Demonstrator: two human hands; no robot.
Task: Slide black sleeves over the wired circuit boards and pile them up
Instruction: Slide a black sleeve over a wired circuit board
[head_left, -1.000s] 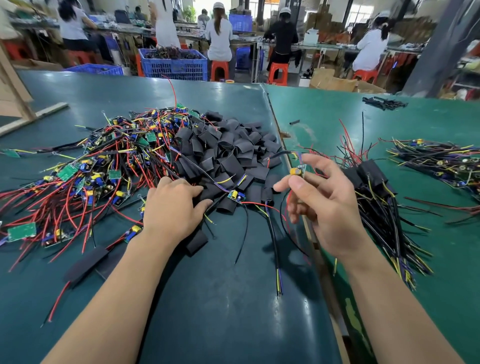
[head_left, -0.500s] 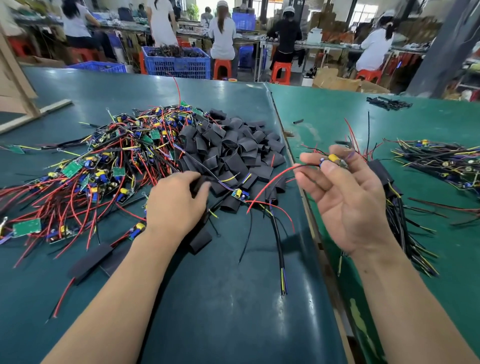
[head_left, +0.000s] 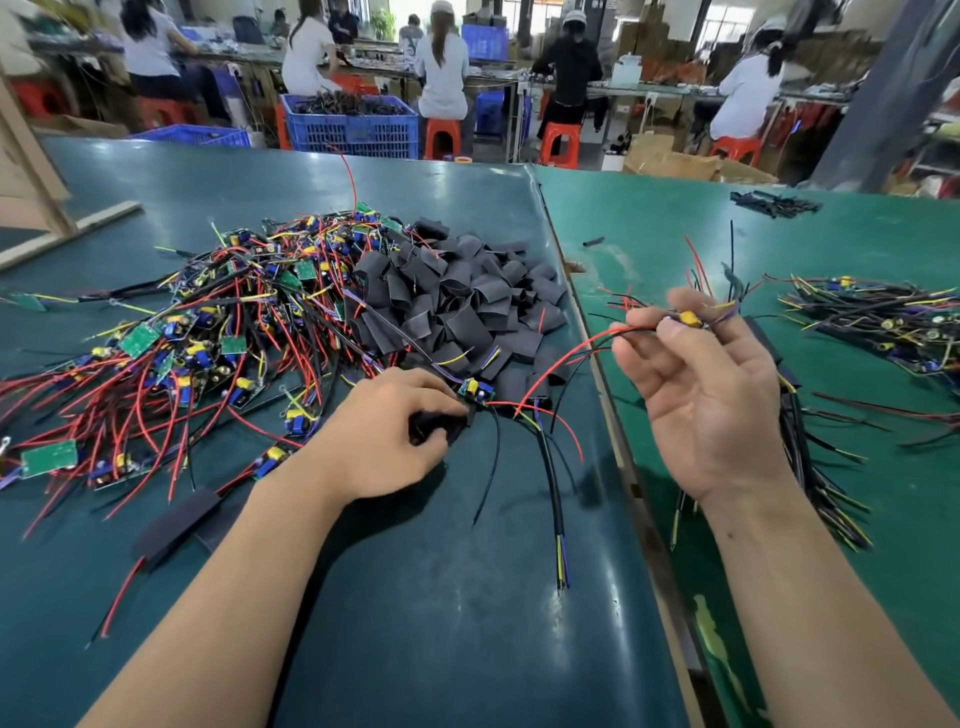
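Observation:
A heap of black sleeves (head_left: 457, 306) lies mid-table, beside a tangle of wired circuit boards (head_left: 208, 338) with red, black and yellow leads. My left hand (head_left: 384, 441) rests at the heap's near edge, its fingers curled round one black sleeve (head_left: 434, 423). My right hand (head_left: 706, 384) is raised palm-up to the right and pinches a wired circuit board (head_left: 691, 318) between thumb and fingertips; its red and black wires trail left. A pile of sleeved boards (head_left: 810, 467) lies under and behind that hand.
A seam (head_left: 613, 415) divides the dark mat from the green table on the right. More wired boards (head_left: 883, 322) lie far right. Two sleeved boards (head_left: 176, 519) lie near left. A loose board (head_left: 475, 389) lies by my left fingers. People sit at benches behind, by a blue crate (head_left: 353, 124).
My right hand has turned palm-up and lifted slightly right with the board. My left hand has closed its fingers on a sleeve at the heap's edge.

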